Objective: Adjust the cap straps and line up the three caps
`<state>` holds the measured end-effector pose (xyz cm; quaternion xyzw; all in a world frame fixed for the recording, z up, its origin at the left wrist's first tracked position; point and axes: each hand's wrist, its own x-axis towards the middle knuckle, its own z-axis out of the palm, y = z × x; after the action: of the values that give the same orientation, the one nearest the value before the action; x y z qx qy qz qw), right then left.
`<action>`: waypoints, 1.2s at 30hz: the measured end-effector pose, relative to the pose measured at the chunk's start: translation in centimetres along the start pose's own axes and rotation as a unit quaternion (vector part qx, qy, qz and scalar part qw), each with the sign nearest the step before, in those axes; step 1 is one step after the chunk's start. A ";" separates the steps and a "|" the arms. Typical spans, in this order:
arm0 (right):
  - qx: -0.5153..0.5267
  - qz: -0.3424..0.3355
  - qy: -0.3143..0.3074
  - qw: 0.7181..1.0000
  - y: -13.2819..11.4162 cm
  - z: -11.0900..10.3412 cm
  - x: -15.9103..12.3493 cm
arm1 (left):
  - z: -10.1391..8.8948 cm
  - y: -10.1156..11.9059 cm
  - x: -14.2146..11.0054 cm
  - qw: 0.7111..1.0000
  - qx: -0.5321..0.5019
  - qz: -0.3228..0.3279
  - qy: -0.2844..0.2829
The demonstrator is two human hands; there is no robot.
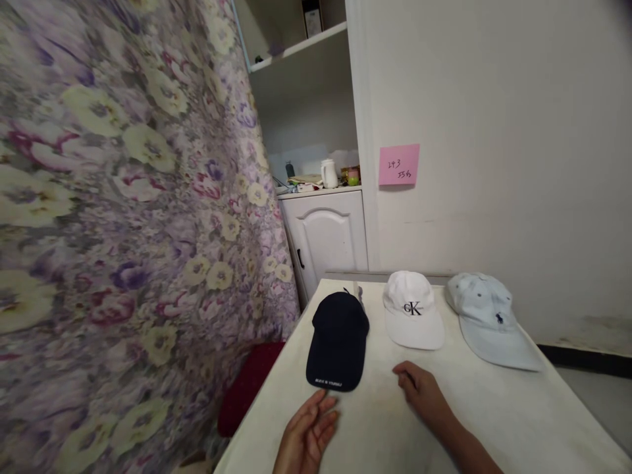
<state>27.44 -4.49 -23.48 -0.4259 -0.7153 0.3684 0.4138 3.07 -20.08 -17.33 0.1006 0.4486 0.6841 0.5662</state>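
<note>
Three caps lie in a row on a white table [518, 421]: a black cap [338, 339] on the left, a white cap [412, 309] with a dark logo in the middle, and a pale blue cap [488, 319] on the right. My left hand [306, 434] hovers just below the black cap's brim, palm up and fingers loosely spread, holding nothing. My right hand [422, 392] rests on the table below the white cap, fingers curled slightly downward, empty and touching no cap.
A floral curtain [123, 217] hangs along the left side. Behind the table is a white cabinet [326, 230] with a jug [328, 173] and small items on top, shelves above. A pink note [399, 164] sticks on the wall. A dark red cushion [249, 385] sits beside the table.
</note>
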 end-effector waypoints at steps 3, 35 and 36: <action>0.001 0.001 0.000 1.000 0.0 0.0 0.0 | 0.3 -0.7 -0.1 1.000 -0.009 0.002 0.002; 0.017 0.010 -0.015 1.000 -0.4 0.2 0.1 | 2.0 0.0 1.3 0.996 -0.027 0.081 0.014; 0.017 0.010 -0.015 1.000 -0.4 0.2 0.1 | 2.2 0.2 1.4 0.996 -0.031 0.082 0.010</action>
<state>27.11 -4.63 -23.15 -0.4203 -0.7110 0.3910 0.4061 3.90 -17.75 -16.41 0.1125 0.4232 0.7425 0.5069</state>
